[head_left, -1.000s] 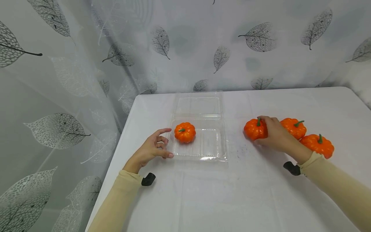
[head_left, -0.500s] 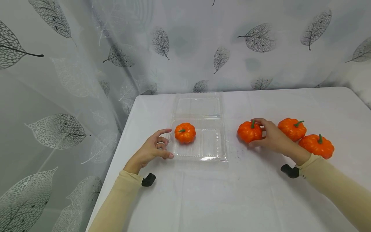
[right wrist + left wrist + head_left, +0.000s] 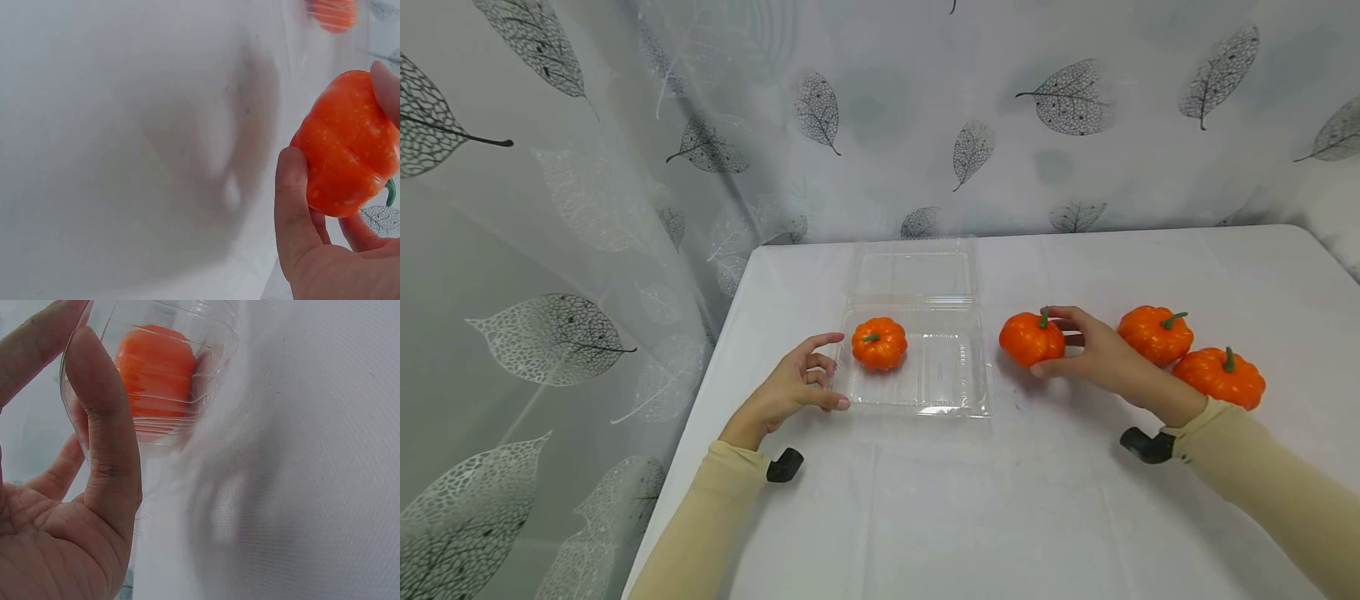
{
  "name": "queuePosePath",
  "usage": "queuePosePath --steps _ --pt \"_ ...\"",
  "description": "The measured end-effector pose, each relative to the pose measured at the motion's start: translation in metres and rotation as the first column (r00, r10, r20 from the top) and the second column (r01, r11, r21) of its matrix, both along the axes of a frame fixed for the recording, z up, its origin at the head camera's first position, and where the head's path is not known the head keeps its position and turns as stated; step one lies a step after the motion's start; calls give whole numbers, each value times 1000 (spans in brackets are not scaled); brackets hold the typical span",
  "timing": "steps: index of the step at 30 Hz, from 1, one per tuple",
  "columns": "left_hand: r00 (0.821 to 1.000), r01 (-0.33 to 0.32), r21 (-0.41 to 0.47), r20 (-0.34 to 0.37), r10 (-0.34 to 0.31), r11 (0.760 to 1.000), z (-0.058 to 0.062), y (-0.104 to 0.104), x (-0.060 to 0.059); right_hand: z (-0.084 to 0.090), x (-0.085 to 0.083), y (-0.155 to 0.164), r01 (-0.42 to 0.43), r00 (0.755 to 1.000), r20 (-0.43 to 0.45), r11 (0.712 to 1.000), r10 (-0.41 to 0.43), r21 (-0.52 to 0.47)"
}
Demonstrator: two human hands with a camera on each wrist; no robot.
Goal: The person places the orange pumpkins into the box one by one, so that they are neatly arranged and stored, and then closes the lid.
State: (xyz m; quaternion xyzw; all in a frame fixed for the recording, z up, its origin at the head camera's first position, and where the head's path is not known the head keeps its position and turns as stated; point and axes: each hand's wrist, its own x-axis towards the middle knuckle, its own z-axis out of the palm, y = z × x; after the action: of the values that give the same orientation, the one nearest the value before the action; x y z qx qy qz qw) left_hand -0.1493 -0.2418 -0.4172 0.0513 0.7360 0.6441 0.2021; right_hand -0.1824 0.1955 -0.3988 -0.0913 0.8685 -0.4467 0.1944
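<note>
My right hand [image 3: 1093, 354] grips a small orange pumpkin [image 3: 1028, 339] with a green stem, held just off the table to the right of the clear plastic box. In the right wrist view, thumb and fingers press the sides of this pumpkin [image 3: 350, 144]. The clear plastic box [image 3: 951, 367] lies with its lid [image 3: 913, 271] folded back, away from me. Inside its left part sits another pumpkin [image 3: 878, 343]. At the box's left edge, my left hand [image 3: 790, 383] holds the rim. The left wrist view has its thumb [image 3: 103, 412] against the clear wall.
Two more orange pumpkins, one farther back [image 3: 1156, 335] and one nearer [image 3: 1221, 377], sit on the white tabletop [image 3: 985, 517] beyond my right wrist. A curtain with leaf prints [image 3: 880, 125] hangs behind the table and along its left side.
My right hand has carried its pumpkin leftward, away from the other two and closer to the box. The left hand and the box have stayed in place.
</note>
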Motion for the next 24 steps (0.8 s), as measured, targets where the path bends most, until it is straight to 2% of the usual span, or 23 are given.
queuePosePath --steps 8,14,19,24 --pt "1000 5 -7 -6 -5 1000 -1 0 -1 7 4 -11 66 996 67 993 -59 -99" --pt "1000 9 -13 -11 -9 1000 -1 1 -1 11 6 -21 57 998 48 978 -48 -202" --pt "1000 9 -10 -8 -9 1000 -1 2 -1 14 6 -31 25 1000 26 952 -18 -305" --pt "1000 2 -2 5 -2 1000 -2 2 -2 17 7 -44 33 999 28 922 -24 -386"
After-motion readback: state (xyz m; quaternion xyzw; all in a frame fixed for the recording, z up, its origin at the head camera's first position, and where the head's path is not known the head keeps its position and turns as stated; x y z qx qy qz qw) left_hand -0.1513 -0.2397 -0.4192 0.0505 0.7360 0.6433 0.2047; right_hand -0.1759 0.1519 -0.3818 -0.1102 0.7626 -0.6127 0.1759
